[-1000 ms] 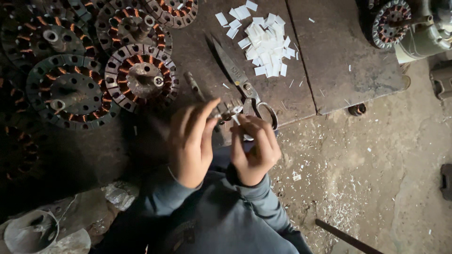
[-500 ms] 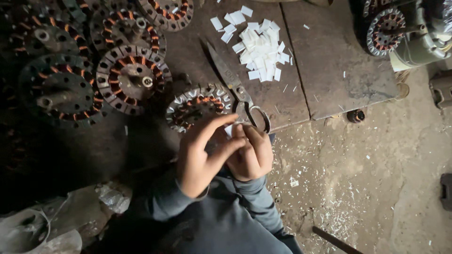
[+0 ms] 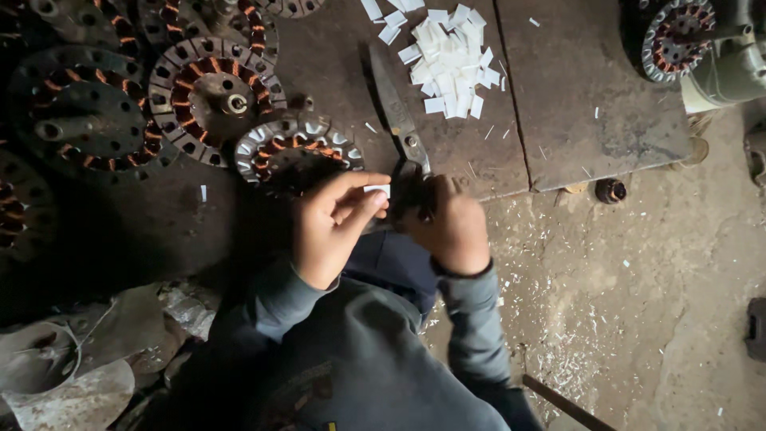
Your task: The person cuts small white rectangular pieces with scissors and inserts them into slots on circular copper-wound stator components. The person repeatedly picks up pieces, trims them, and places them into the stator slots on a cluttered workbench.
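Hands meet just below small stator (image 3: 297, 152) at bench edge. Left hand (image 3: 331, 227) fingers pinch white paper slip (image 3: 378, 190). Right hand (image 3: 448, 227) curled shut; what it grips, cannot tell. Keep slip straight, pinch near end, feed squarely into slot. Scissors (image 3: 396, 116), cut slip pile (image 3: 451, 60) within reach.

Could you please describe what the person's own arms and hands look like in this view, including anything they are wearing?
Both hands, the left hand and the right hand, are bare: no gloves, and no rings or watch that I can make out. Both arms are covered by long sleeves of a dull grey-blue top with ribbed cuffs ending at the wrists. The fabric looks soft and creased. A small yellow mark shows on the garment's front.
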